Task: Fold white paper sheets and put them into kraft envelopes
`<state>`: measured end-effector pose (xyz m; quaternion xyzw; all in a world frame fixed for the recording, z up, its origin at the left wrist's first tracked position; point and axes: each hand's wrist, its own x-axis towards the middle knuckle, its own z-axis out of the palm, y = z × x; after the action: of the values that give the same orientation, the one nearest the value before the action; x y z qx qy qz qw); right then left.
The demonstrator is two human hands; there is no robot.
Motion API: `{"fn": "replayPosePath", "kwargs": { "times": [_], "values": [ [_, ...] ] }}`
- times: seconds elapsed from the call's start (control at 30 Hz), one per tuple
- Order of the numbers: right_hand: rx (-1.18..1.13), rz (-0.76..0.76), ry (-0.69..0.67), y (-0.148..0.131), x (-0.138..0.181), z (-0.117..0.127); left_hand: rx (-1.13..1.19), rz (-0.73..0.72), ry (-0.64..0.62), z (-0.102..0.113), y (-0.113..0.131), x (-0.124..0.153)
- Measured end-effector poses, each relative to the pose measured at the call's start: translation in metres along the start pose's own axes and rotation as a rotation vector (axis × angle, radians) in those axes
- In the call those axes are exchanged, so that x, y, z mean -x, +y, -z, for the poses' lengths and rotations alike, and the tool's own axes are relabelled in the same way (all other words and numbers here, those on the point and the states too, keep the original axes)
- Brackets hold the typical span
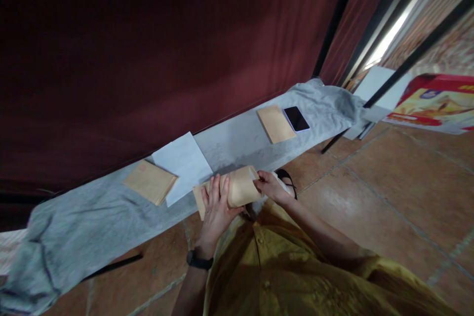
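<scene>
A tan paper envelope (pixel 241 186) is held in front of me over the near edge of a narrow table covered with grey cloth (pixel 92 222). My left hand (pixel 217 207) wraps its fingers over the envelope's left half. My right hand (pixel 272 186) pinches the envelope's right end, where a bit of white paper (pixel 254 173) shows at the opening. A black watch (pixel 199 260) sits on my left wrist.
On the cloth lie a stack of tan envelopes (pixel 150 181), a white sheet (pixel 184 164), another tan stack (pixel 276 123) and a black phone (pixel 296 118). A dark red curtain (pixel 148 49) hangs behind. A red and yellow box (pixel 437 103) rests on the tiled floor (pixel 388 187).
</scene>
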<state>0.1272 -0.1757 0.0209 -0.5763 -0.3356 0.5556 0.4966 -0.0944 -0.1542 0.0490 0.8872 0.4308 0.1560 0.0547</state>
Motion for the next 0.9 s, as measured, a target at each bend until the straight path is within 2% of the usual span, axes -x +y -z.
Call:
{"fn": "replayPosePath", "kwargs": {
  "times": [0.1, 0.23, 0.3, 0.37, 0.47, 0.53, 0.7, 0.9],
  "values": [
    [-0.107, 0.013, 0.030, -0.003, 0.000, -0.001, 0.171, 0.155, 0.137, -0.006, 0.002, 0.004],
    [-0.169, 0.050, 0.113, -0.010, 0.001, -0.005, 0.572, 0.651, 0.428, -0.019, 0.010, 0.014],
    [-0.186, 0.055, 0.161, -0.012, 0.000, -0.009, 0.856, 0.861, 0.469, -0.024, 0.016, 0.015],
    [-0.215, 0.057, 0.192, -0.012, -0.002, -0.015, 1.209, 0.966, 0.384, -0.027, 0.025, 0.009],
    [-0.259, 0.046, 0.236, -0.011, -0.004, -0.024, 1.633, 0.960, 0.158, -0.029, 0.042, -0.008],
    [-0.293, 0.048, 0.263, -0.010, -0.004, -0.028, 1.729, 0.945, 0.104, -0.030, 0.052, -0.020],
    [-0.348, 0.067, 0.220, -0.009, -0.005, -0.027, 1.700, 0.937, 0.119, -0.035, 0.061, -0.036],
    [-0.404, 0.063, 0.126, -0.013, -0.011, -0.013, 1.620, 0.873, 0.122, -0.037, 0.049, -0.049]
  ]
}}
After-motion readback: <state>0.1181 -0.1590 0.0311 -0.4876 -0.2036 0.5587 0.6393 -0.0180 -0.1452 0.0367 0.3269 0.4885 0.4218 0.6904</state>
